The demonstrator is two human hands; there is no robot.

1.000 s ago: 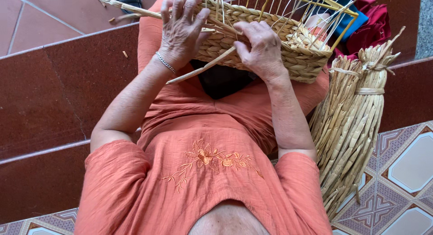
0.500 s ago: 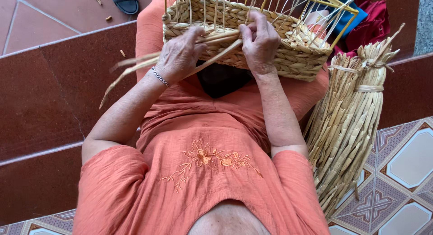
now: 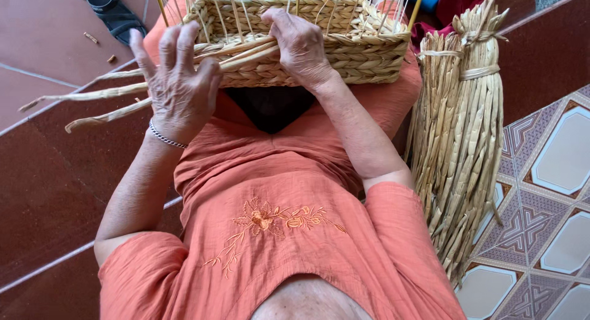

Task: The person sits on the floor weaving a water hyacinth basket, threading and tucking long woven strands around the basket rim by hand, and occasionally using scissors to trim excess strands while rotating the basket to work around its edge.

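Weaving was in hand: the left hand (image 3: pixel 179 80), fingers spread, pulled long pale straw strands (image 3: pixel 104 95) sideways, while the right hand (image 3: pixel 301 46) pressed the rectangular woven straw basket (image 3: pixel 362 52) on the lap, and tightening seemed due next.

1. Floor (image 3: pixel 55 191): dark red tiles, pale grout lines; patterned tiles w/ white centres at right.
2. Black sandal (image 3: pixel 114 14) lies on red tile, top left.
3. Small straw scraps (image 3: pixel 92 37) lie nr sandal.
4. Tied bundle of braided straw (image 3: pixel 461 142) stands on patterned tiles (image 3: pixel 553 191) at right, slightly tilted.
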